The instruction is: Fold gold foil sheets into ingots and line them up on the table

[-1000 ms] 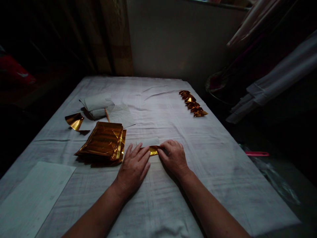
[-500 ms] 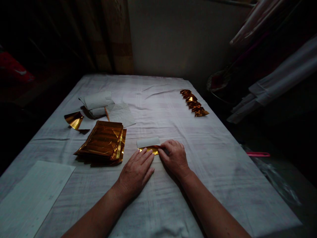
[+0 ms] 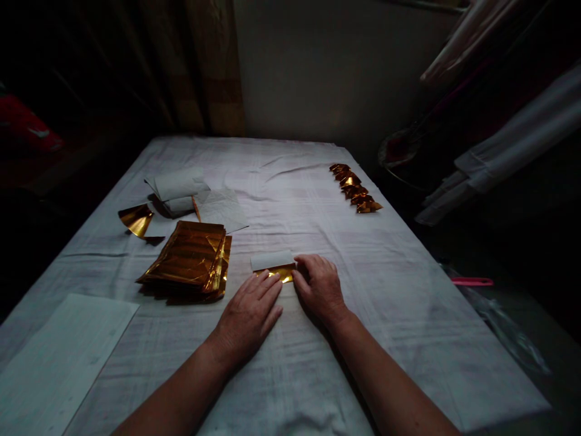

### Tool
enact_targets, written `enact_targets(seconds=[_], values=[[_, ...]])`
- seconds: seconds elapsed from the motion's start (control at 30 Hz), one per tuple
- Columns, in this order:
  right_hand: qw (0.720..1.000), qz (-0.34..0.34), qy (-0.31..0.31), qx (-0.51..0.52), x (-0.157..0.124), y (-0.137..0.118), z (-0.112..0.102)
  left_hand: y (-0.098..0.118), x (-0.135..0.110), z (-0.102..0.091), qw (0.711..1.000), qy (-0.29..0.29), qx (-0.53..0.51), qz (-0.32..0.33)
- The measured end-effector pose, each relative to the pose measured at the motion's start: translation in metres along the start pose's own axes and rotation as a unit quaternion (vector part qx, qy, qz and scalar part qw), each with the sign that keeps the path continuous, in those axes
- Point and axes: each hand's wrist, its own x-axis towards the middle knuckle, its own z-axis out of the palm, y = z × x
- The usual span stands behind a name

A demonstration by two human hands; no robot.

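A small folded sheet of gold foil paper (image 3: 275,262) lies on the cloth in front of me, its pale backing turned up along the far side and a gold strip showing nearer. My left hand (image 3: 249,312) rests flat, fingers stretched out, their tips pressing the near gold edge. At the right end of the sheet is my right hand (image 3: 320,287), its thumb and forefinger apart, tips at the sheet's edge, the other fingers curled. To the left of my left hand sits a stack of gold foil sheets (image 3: 188,257).
A row of folded gold foil pieces (image 3: 351,186) stands near the table's right edge. Pale paper (image 3: 177,184) and a curled foil scrap (image 3: 137,219) lie at back left, a white sheet (image 3: 68,357) at front left. A pink handle (image 3: 472,281) shows beyond the right edge.
The folded sheet's right end, lifted and dark beside my right fingers before, now lies flatter with more gold showing. My right thumb and forefinger have shifted slightly; my left hand has stayed in place.
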Motion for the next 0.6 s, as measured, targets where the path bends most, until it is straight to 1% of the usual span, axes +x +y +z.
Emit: enact_targets(seconds=[0.1, 0.3, 0.6], values=[[1.000, -0.013, -0.008, -0.008, 0.000, -0.003, -0.001, 0.001, 0.000, 0.001, 1.000, 0.006, 0.009, -0.001], [1.000, -0.001, 0.000, -0.029, 0.000, -0.007, 0.000, 0.002, 0.001, 0.001, 1.000, 0.009, 0.020, 0.003], [0.999, -0.009, -0.039, 0.025, -0.002, 0.006, -0.002, 0.001, 0.001, 0.002, 1.000, 0.022, 0.016, 0.007]])
